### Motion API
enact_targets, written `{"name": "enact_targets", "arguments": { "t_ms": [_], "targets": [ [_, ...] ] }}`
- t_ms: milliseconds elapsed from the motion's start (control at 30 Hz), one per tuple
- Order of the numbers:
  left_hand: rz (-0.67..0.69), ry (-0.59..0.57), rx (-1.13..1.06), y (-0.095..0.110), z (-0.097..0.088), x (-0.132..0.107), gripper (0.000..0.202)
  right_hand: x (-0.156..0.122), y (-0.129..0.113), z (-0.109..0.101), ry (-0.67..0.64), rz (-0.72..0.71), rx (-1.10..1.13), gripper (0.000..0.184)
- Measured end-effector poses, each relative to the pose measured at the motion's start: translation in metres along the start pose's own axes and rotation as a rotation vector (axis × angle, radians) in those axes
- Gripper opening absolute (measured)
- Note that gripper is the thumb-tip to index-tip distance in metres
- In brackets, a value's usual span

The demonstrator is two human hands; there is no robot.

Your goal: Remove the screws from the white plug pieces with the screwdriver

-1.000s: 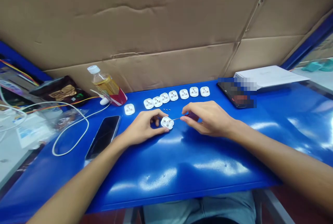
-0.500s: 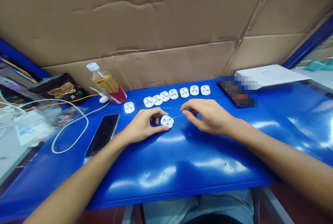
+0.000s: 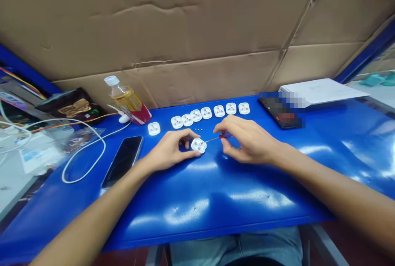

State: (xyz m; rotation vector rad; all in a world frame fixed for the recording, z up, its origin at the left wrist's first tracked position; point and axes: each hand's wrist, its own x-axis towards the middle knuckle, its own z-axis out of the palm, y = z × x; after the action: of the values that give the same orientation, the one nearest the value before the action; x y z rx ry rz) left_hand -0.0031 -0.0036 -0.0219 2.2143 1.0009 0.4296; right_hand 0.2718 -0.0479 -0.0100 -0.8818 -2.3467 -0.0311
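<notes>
Between thumb and fingers, my left hand (image 3: 171,148) grips a small white rounded-square plastic part (image 3: 199,145) with metal pieces in its face. My right hand (image 3: 247,139) pinches the red handle of a thin screwdriver (image 3: 212,139), whose shaft runs left to the edge of that part. Most of the handle is hidden by the fingers. Just beyond lie three tiny screws (image 3: 198,129) on the blue tabletop (image 3: 197,200). Farther back stand several similar white parts (image 3: 206,113) in a row, with another white part (image 3: 154,128) set apart at the left.
On the left are a drink bottle (image 3: 128,100), a phone (image 3: 122,161), a looped white cable (image 3: 103,146) and a black bag (image 3: 75,104). A dark device (image 3: 276,111) and a white box (image 3: 327,90) lie back right. Cardboard (image 3: 200,31) walls the rear.
My right hand's fingers have shifted on the screwdriver, so its red handle now shows. My left hand keeps the white part in nearly the same place.
</notes>
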Motion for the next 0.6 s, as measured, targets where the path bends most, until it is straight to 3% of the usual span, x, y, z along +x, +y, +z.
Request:
{"name": "enact_targets", "arguments": {
  "t_ms": [200,367,600],
  "targets": [
    [0.006,0.002,0.005,-0.0001,-0.0004,-0.0004,0.044,0.0008,0.0001,-0.0026,-0.03,0.07,-0.041,0.019],
    [0.0,-0.002,0.009,0.0008,-0.0003,0.0002,0.042,-0.0003,0.0005,-0.0015,0.018,0.013,-0.007,0.018],
    [-0.006,-0.002,-0.002,0.0013,-0.0004,-0.0003,0.044,-0.0013,0.0011,-0.0008,-0.006,0.056,-0.053,0.015]
  ]
}}
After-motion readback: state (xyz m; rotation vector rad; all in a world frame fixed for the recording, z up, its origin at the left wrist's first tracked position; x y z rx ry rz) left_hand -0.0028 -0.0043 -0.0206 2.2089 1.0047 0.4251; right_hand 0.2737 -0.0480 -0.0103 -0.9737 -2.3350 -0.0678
